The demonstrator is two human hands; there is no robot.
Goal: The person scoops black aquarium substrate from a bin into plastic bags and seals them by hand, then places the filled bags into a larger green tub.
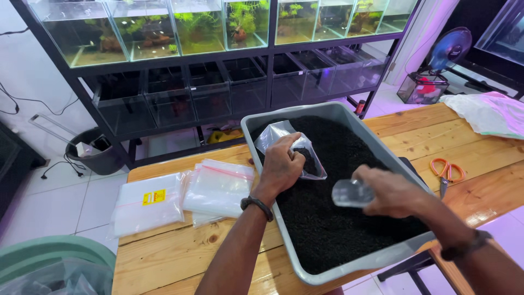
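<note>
— Over the grey tray [262, 158], what is the left hand [281, 164] doing?

— It is pinching the mouth of a small clear bag [278, 134], fingers closed on the plastic, and holding it propped open just above the black gravel [338, 218]. Holding it there probably means anything that misses is dropping back into the tray rather than onto the table [174, 251].

— And the right hand [390, 191]?

— It is gripping a clear cup [352, 192], fingers wrapped round it, with the cup lying on its side low over the gravel, near the bag's opening. Whether anything is sitting in the cup, I cannot tell.

— What is the bag holding?

— A dark patch is showing at its bottom, seemingly some gravel. The tray itself is holding a deep, nearly full layer of it.

— Anything else lying about?

— Flat bags [185, 196] are lying stacked left of the tray, within the left hand's reach. Orange scissors [446, 172] are resting to its right, well apart from both hands. Behind the table, tanks [207, 24] are standing on a rack; the upper ones are holding water and green plants, while the lower ones are looking dark and mostly bare.
</note>
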